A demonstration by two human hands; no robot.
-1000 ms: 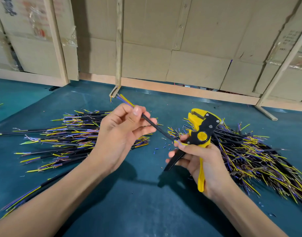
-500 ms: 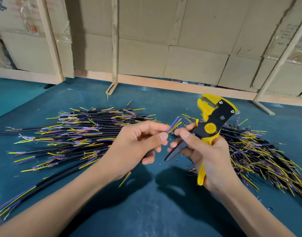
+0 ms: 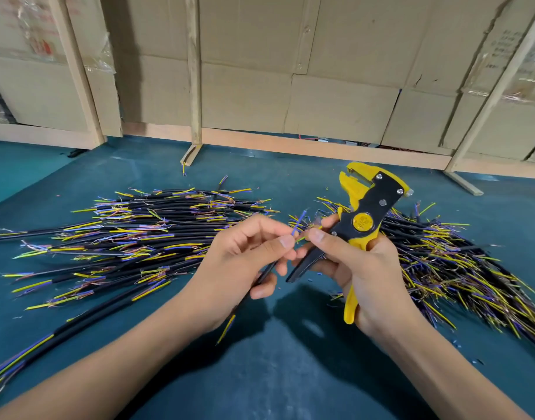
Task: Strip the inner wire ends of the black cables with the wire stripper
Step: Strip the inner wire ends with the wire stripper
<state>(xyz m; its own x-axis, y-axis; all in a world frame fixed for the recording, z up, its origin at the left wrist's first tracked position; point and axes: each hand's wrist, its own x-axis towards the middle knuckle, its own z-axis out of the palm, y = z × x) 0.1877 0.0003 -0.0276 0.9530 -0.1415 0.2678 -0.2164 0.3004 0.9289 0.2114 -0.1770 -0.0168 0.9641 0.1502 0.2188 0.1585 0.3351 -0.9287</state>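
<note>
Here the left hand [image 3: 245, 259] pinches one black cable [image 3: 267, 272] between thumb and curled fingers, just above the dark teal surface [image 3: 275, 374]. The cable's blue inner wire [image 3: 297, 225] sticks up free past the fingertips, while its yellow-green inner wire [image 3: 302, 237] runs across to the right hand [image 3: 360, 268], whose thumb and forefinger pinch it. The cable's other end, with yellow and blue wires, pokes out below the left wrist. That same right hand grips the yellow and black wire stripper [image 3: 363, 219] in its palm and lower fingers, head pointing up and away, one yellow handle hanging down past the palm and a black handle jutting toward the left hand. The two hands nearly touch at the fingertips. A spread pile of black cables [image 3: 132, 237] with yellow, blue and bare copper ends lies on the surface to the left, and a second pile [image 3: 460, 268] lies to the right, behind the right hand. Cardboard sheets [image 3: 336, 86] on wooden battens stand along the far edge
</note>
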